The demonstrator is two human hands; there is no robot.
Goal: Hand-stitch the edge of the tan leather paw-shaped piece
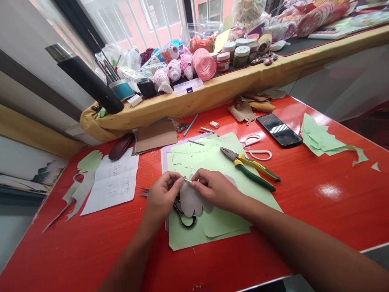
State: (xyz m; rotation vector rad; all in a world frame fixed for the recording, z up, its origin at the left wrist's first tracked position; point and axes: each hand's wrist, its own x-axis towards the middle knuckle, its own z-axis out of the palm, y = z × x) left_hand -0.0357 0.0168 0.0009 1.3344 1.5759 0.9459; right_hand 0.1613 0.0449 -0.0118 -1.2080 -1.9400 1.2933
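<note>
My left hand (164, 194) is closed, thumb and forefinger pinching one end of a thin silver metal rod (187, 180). At the other end my right hand (214, 187) pinches the same rod. Just below it lies a grey cut-out piece (191, 198) with a scalloped edge, partly covered by my right hand. Dark-handled scissors (190, 223) rest under and beside my left hand, their blade tips showing to its left. Beneath everything is a stack of light green sheets (209, 243). Pliers (251, 166) with green and yellow handles lie right of my right hand.
White-handled scissors (258, 154) and a black phone (279, 129) lie to the right, near green paper scraps (322, 136). A sketched white sheet (112, 186) is at left. Jars (241, 56) and a dark flask (88, 79) stand on the ledge behind the red table (316, 219).
</note>
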